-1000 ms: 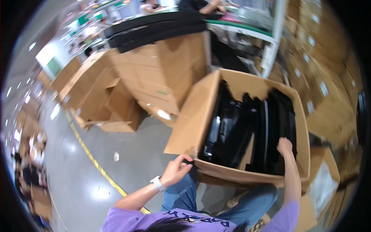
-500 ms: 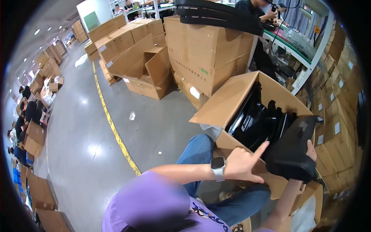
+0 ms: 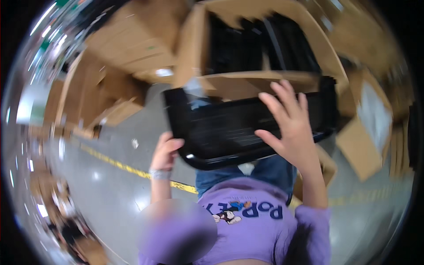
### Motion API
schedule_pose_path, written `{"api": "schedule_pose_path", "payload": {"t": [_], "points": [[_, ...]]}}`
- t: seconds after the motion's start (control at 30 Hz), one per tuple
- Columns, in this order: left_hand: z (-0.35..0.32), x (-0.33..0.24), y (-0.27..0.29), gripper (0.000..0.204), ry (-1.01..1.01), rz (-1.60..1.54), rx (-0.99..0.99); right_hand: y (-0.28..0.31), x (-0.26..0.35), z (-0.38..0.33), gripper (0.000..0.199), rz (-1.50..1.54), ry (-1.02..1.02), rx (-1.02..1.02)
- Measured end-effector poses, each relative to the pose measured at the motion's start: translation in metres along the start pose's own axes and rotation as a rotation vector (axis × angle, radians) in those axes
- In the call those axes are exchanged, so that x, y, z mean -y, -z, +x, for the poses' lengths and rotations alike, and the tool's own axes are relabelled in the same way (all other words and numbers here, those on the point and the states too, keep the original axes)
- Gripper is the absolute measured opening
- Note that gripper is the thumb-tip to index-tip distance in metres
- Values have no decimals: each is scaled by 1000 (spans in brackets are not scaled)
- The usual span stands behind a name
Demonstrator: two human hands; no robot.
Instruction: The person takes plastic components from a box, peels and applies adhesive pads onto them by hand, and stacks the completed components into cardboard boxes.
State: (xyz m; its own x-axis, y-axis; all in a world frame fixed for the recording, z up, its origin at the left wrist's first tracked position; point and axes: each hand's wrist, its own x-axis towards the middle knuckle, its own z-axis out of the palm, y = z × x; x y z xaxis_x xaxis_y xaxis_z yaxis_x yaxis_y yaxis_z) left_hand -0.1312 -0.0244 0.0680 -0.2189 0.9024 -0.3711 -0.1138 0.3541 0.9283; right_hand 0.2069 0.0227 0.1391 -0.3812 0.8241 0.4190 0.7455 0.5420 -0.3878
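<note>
- left hand [image 3: 165, 151] curls at the left end of the black panel [image 3: 225, 128]; cannot tell whether it is clamped.
- right hand [image 3: 291, 126] is splayed over the panel's right half.
- the panel lies between the 2 hands, long axis left to right, on the near side of the carton [image 3: 327, 51] of black parts [image 3: 234, 48].

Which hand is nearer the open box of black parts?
Right: your right hand is spread over the black panel, fingertips just below the near edge of the open box in the picture. Your left hand is farther off, by the panel's left end.
</note>
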Motion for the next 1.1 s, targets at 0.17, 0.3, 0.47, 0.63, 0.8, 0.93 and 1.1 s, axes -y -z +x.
{"api": "schedule_pose_path", "payload": {"t": [0.17,0.3,0.47,0.63,0.8,0.93,1.1], "points": [[49,58,76,35,187,63,137,2,-47,-110,40,105,-297,-424],[74,92,69,26,214,67,-9,-4,-132,-225,18,9,-939,-1033],[66,80,59,30,20,384,-162,-130,-255,-435,37,54,-1591,-768],[59,45,43,30,-135,345,-115,-250,-274,-482,23,541,-1878,89],[71,23,25,24,-153,707,-346,-330,-295,-478,50,191,-1928,89],[87,-5,-11,20,-176,802,-411,-340,-307,-417,74,140,-2178,-179],[106,-8,-48,14,-196,846,-422,-359,-329,-430,62,107,-2263,-186]]}}
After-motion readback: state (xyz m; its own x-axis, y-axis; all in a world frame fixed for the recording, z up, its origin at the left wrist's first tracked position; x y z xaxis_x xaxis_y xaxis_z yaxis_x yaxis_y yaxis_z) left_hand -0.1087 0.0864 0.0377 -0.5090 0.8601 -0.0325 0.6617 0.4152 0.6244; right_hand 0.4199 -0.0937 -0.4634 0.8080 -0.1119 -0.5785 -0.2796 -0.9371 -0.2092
